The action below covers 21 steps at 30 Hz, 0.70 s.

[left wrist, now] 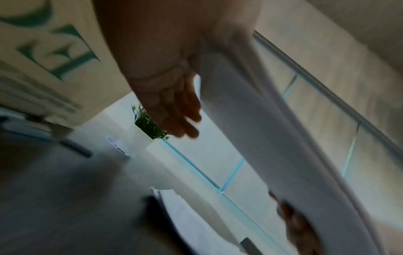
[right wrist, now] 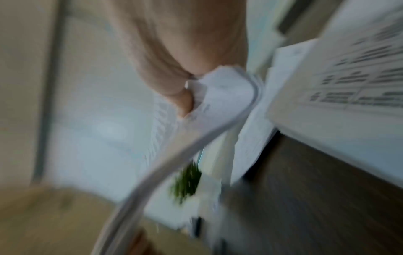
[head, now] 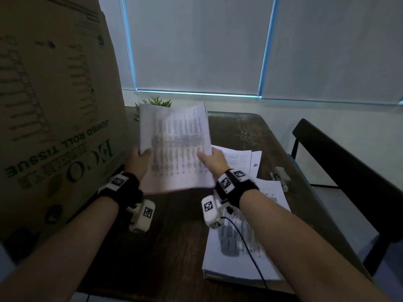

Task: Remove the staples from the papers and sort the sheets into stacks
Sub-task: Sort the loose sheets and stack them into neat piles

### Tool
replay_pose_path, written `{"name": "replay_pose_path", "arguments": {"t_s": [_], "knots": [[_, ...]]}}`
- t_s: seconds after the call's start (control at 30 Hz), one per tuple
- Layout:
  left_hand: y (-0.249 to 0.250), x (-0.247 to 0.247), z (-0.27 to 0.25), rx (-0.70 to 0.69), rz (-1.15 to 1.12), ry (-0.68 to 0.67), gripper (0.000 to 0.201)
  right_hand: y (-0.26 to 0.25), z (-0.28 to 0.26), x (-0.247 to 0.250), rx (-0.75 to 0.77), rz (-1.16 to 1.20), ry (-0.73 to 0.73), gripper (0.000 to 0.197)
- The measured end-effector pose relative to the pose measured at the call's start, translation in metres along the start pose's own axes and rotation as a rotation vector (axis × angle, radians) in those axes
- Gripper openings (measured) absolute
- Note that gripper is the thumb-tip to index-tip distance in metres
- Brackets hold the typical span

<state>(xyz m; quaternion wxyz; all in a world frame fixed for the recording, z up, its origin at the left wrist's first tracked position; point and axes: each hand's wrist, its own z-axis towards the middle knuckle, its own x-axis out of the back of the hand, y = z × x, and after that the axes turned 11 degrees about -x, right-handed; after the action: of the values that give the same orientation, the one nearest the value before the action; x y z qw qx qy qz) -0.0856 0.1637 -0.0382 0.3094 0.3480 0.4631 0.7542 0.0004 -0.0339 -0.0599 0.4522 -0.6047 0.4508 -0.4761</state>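
A stapled bundle of printed papers (head: 176,144) is lifted off the dark wooden table (head: 170,236), tilted up toward me. My left hand (head: 142,154) holds its left edge, thumb on top and fingers underneath; in the left wrist view those fingers (left wrist: 174,112) lie fairly straight behind the sheets (left wrist: 250,138). My right hand (head: 205,159) pinches the right edge, and the right wrist view shows the thumb (right wrist: 185,100) pressed on a curled corner of the papers (right wrist: 222,93). A stack of sheets (head: 237,253) lies at the near right. Looser sheets (head: 242,160) lie beyond it.
A big cardboard box (head: 54,105) stands close on the left. A small potted plant (head: 157,102) sits at the table's far edge. A small metal tool (head: 281,173) lies near the right edge. A black chair (head: 349,162) stands to the right.
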Motion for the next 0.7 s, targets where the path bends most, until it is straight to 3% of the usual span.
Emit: {"name": "replay_pose_path", "arguments": {"t_s": [0.07,0.17,0.23,0.3,0.4,0.47,0.5,0.6,0.7], "knots": [[0.008,-0.019,0.021,0.061,-0.096,-0.109,0.026,-0.006,0.003,0.039,-0.067,0.174,0.137,0.028],[0.004,-0.048,0.043,0.318,-0.275,-0.276,0.031,0.01,0.005,0.093,-0.185,0.358,0.28,0.039],[-0.008,-0.068,0.051,0.454,-0.224,-0.365,0.028,0.033,0.013,0.116,-0.282,0.512,0.294,0.045],[-0.017,-0.087,0.055,0.533,-0.21,-0.367,0.044,0.053,0.022,0.126,-0.349,0.654,0.272,0.045],[-0.024,-0.117,0.061,0.537,-0.233,-0.386,0.051,0.083,0.029,0.132,-0.402,0.747,0.247,0.043],[-0.028,-0.131,0.066,0.516,-0.224,-0.421,0.036,0.107,0.045,0.142,-0.367,0.758,0.213,0.044],[-0.033,-0.14,0.073,0.507,-0.211,-0.425,0.031,0.112,0.046,0.145,-0.37,0.758,0.206,0.045],[-0.04,-0.152,0.09,0.495,-0.082,-0.514,0.044,0.103,0.036,0.143,-0.376,0.891,0.132,0.025],[-0.041,-0.155,0.106,0.395,-0.005,-0.579,0.042,0.105,0.039,0.142,-0.337,0.984,0.085,0.024]]}}
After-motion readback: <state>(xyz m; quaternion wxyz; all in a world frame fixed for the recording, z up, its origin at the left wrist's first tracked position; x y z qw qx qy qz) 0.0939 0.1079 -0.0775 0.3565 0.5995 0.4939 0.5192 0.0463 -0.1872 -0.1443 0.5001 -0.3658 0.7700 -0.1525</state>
